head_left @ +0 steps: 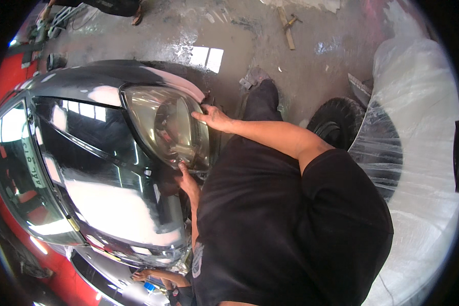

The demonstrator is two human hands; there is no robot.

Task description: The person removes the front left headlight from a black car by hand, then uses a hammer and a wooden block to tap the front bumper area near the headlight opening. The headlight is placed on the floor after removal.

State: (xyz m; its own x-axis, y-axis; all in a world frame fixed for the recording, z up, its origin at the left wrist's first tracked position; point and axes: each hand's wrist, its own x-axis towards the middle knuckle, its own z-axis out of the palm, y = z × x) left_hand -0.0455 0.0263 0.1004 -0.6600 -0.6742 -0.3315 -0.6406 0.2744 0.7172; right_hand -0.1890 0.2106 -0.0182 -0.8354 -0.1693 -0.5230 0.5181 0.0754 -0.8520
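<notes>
A large yellowed headlight (147, 109) with a clear lens sits at the front corner of a black car, beside its hood (94, 137). My right hand (215, 119) grips its outer edge, the thumb side lying on the lens and the other fingers partly hidden behind the rim. At the nearer lower corner, my left hand (189, 182) holds the headlight's edge with a thumb up against the lens; its remaining fingers are out of sight underneath. Pale sanded or filler patches mark the fender (107, 95) and hood around the light.
To my right stands a vehicle under clear plastic sheeting (423, 148), with a black tyre (336, 120) at its side. A hammer (291, 22) and a wooden strip (287, 35) lie on the wet grey floor. Another person's hand (142, 275) works at the lower left.
</notes>
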